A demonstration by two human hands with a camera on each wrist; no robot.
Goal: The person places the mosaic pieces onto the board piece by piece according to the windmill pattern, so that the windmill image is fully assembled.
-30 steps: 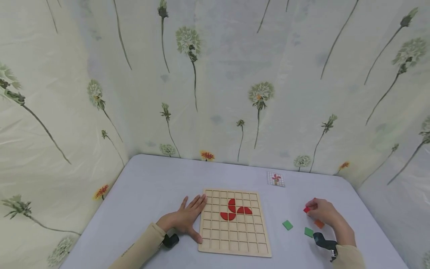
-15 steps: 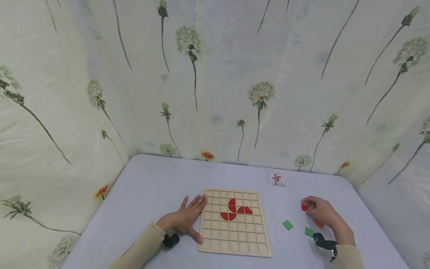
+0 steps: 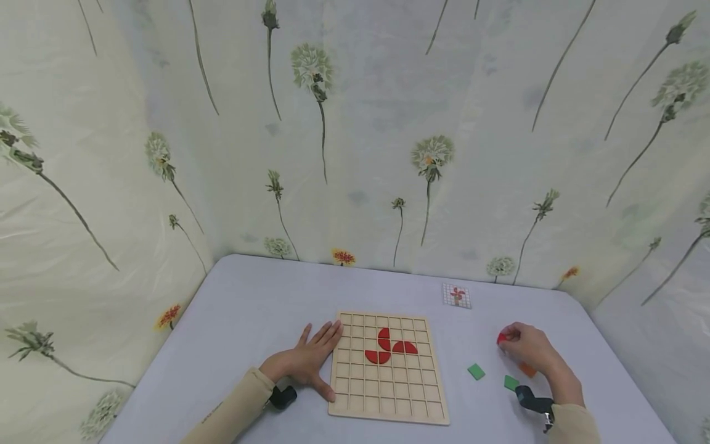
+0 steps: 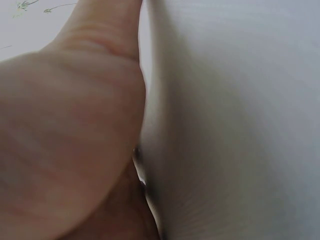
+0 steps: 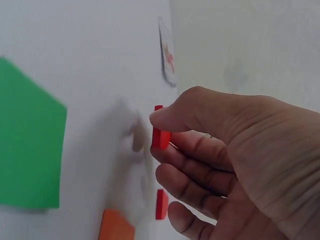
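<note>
In the head view my left hand (image 3: pixel 306 362) lies flat with spread fingers, its fingertips and thumb at the left edge of a wooden grid board (image 3: pixel 388 401). Several red quarter-circle pieces (image 3: pixel 384 339) sit in the upper middle cells of that board. Off to the right, my right hand (image 3: pixel 529 346) pinches a small red piece (image 5: pixel 161 137) between thumb and fingers, held just above the table. A second red piece (image 5: pixel 161 204) lies below it in the right wrist view, near the fingertips. The left wrist view holds mostly the palm and thumb of my left hand (image 4: pixel 75 140).
Two green squares (image 3: pixel 476 371) lie between the board and my right hand. An orange piece (image 3: pixel 527 369) is partly hidden under the right wrist. At the back stands out a small pattern card (image 3: pixel 457 295) with a red and brown figure on a grid. Floral cloth surrounds the table.
My right hand has shifted slightly left with the red piece, which has turned between the fingers and shows less now. The left hand and the board have stayed put.
</note>
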